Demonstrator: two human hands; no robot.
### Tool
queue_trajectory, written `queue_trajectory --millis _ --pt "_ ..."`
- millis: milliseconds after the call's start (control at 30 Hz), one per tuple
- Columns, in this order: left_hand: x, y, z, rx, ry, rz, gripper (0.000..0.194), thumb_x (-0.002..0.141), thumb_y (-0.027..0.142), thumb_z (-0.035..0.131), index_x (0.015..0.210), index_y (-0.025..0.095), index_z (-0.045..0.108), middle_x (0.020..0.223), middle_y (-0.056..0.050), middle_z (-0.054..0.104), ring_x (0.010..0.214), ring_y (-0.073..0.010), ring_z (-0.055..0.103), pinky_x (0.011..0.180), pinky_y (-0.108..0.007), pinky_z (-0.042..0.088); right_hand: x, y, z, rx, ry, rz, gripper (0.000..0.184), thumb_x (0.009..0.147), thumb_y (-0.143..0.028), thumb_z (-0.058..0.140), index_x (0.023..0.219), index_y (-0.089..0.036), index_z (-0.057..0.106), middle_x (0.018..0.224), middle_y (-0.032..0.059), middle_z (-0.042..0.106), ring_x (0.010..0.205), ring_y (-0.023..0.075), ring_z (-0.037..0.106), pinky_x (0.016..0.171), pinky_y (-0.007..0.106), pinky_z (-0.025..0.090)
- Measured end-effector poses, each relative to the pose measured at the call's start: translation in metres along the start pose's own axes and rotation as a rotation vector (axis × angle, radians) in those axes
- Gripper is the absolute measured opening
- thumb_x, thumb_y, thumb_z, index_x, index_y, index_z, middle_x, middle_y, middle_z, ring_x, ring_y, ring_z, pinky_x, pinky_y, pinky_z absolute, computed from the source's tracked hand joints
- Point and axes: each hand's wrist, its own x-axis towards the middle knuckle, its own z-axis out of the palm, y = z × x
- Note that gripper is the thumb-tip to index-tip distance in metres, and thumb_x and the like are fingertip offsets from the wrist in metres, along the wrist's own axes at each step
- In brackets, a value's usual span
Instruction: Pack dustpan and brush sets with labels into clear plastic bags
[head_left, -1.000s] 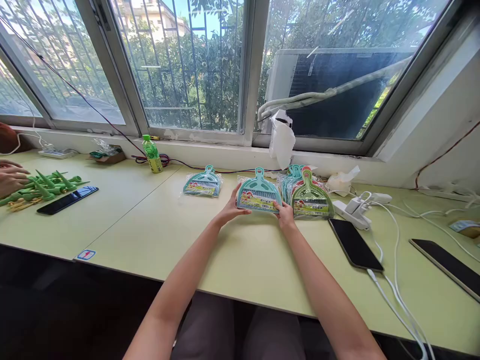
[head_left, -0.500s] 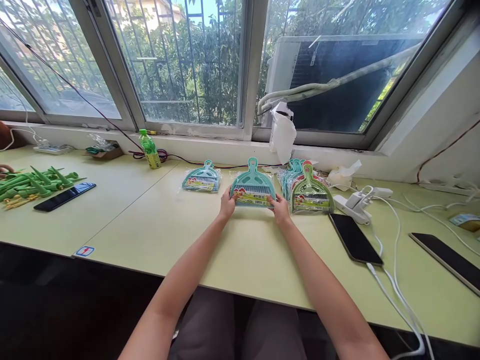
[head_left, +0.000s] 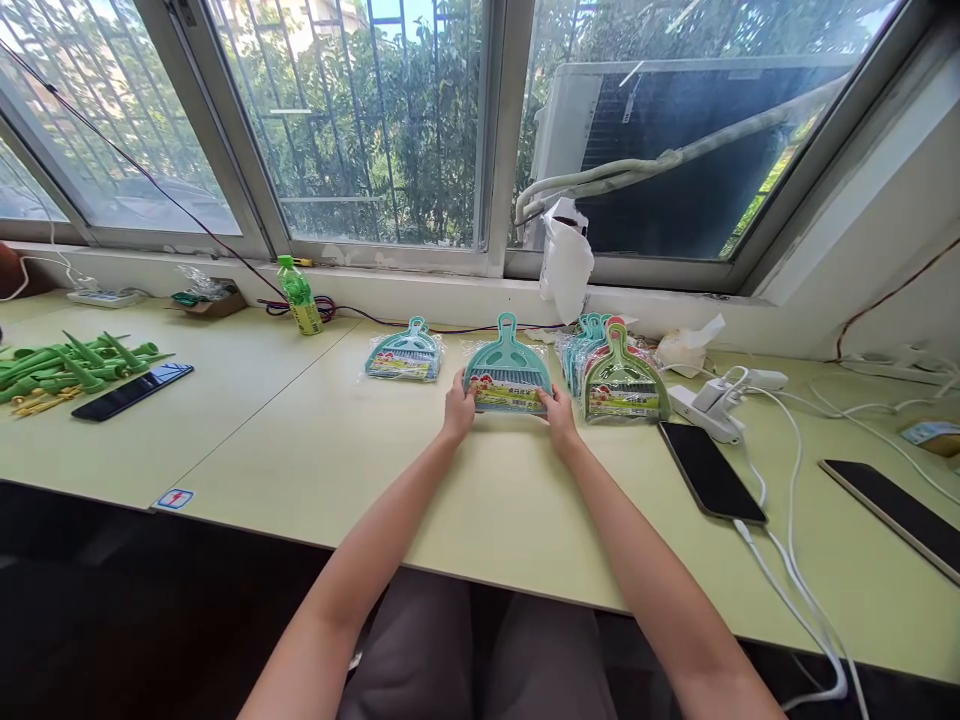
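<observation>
In front of me, a teal dustpan and brush set [head_left: 508,356] in clear wrap is held with its handle pointing away toward the window. My left hand [head_left: 459,405] grips its left edge, thumb on top of the label. On the opposite edge my right hand [head_left: 558,412] is closed the same way; the fingers under the pan are hidden. Another teal wrapped set [head_left: 405,355] lies to the left, apart from my hands. Just right of my right hand is a row of wrapped sets, with a green dustpan set [head_left: 624,385] at the front.
Right of the sets are a power strip [head_left: 705,412], a charging phone [head_left: 711,475] and loose white cables. A second phone [head_left: 896,515] lies far right. On the left are a green bottle [head_left: 300,298], a black phone [head_left: 133,392] and a pile of green pieces [head_left: 71,368].
Both hands keep hold of the teal set, which has barely shifted. At the far left edge, another person's hand over the green pile has moved mostly out of view.
</observation>
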Motion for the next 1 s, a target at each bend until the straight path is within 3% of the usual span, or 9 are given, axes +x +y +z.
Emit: queue_trajectory --millis 100,200,400,500,600,700,867,1000 --pt "-0.004 0.003 0.002 0.076 0.031 0.016 0.057 0.085 0.035 0.057 0.136 0.020 0.038 0.122 -0.012 0.058 0.097 -0.0267 0.061 0.060 -0.030 0.055 0.001 0.000 -0.001 -0.043 0.030 -0.041 0.050 0.067 -0.056 0.060 0.099 -0.018 0.061 0.104 0.0079 0.066 0.094 0.0236 0.061 0.069 0.031 0.054" --pt "-0.006 0.007 0.003 0.074 0.006 0.031 0.074 0.077 0.041 0.069 0.138 0.021 0.032 0.124 -0.013 0.057 0.093 -0.0254 0.063 0.056 -0.027 0.054 0.000 0.000 0.000 -0.104 0.048 -0.121 0.052 0.071 -0.059 0.062 0.101 -0.017 0.063 0.105 0.0093 0.066 0.100 0.0249 0.060 0.079 0.033 0.053" --pt "-0.006 0.010 0.000 0.083 0.016 0.053 0.093 0.064 0.042 0.081 0.138 0.022 0.029 0.120 -0.013 0.058 0.094 -0.0257 0.062 0.063 -0.029 0.055 0.000 -0.001 0.002 -0.067 -0.063 -0.078 0.077 0.066 -0.068 0.065 0.123 -0.016 0.054 0.116 0.0131 0.061 0.105 0.0289 0.059 0.061 0.030 0.058" --pt "-0.004 0.009 -0.002 0.094 0.051 0.078 0.085 0.068 0.042 0.078 0.137 0.022 0.032 0.118 -0.012 0.059 0.097 -0.0256 0.062 0.073 -0.031 0.054 -0.003 -0.005 0.001 -0.095 -0.129 -0.059 0.085 0.066 -0.069 0.065 0.131 -0.018 0.047 0.126 0.0139 0.055 0.110 0.0286 0.057 0.060 0.026 0.059" --pt "-0.003 0.008 -0.004 0.128 0.113 0.134 0.070 0.076 0.043 0.071 0.133 0.020 0.037 0.116 -0.011 0.061 0.104 -0.0254 0.061 0.086 -0.035 0.050 -0.008 -0.011 0.000 -0.154 -0.203 -0.034 0.094 0.060 -0.055 0.078 0.138 -0.022 0.038 0.131 0.0127 0.052 0.102 0.0255 0.061 0.065 0.026 0.059" --pt "-0.002 0.008 -0.003 0.099 0.123 0.129 0.058 0.084 0.045 0.061 0.130 0.019 0.039 0.116 -0.012 0.061 0.105 -0.0242 0.061 0.085 -0.034 0.051 -0.010 -0.013 -0.001 -0.185 -0.231 -0.022 0.102 0.052 -0.042 0.085 0.139 -0.023 0.036 0.127 0.0116 0.055 0.097 0.0239 0.063 0.069 0.028 0.059" --pt "0.001 0.010 -0.002 -0.107 0.043 -0.060 0.044 0.088 0.042 0.049 0.125 0.019 0.045 0.111 -0.011 0.063 0.090 -0.0233 0.065 0.064 -0.033 0.056 -0.005 -0.008 -0.003 -0.156 -0.143 -0.015 0.095 0.054 -0.043 0.083 0.136 -0.020 0.040 0.123 0.0128 0.057 0.100 0.0256 0.061 0.067 0.029 0.059" --pt "0.012 0.010 -0.014 -0.163 -0.090 -0.272 0.033 0.078 0.034 0.058 0.105 0.016 0.060 0.099 -0.010 0.067 0.087 -0.0261 0.066 0.069 -0.038 0.057 -0.007 -0.011 -0.004 -0.148 -0.106 -0.049 0.103 0.058 -0.045 0.081 0.143 -0.028 0.028 0.141 0.0123 0.042 0.112 0.0274 0.055 0.070 0.030 0.058"
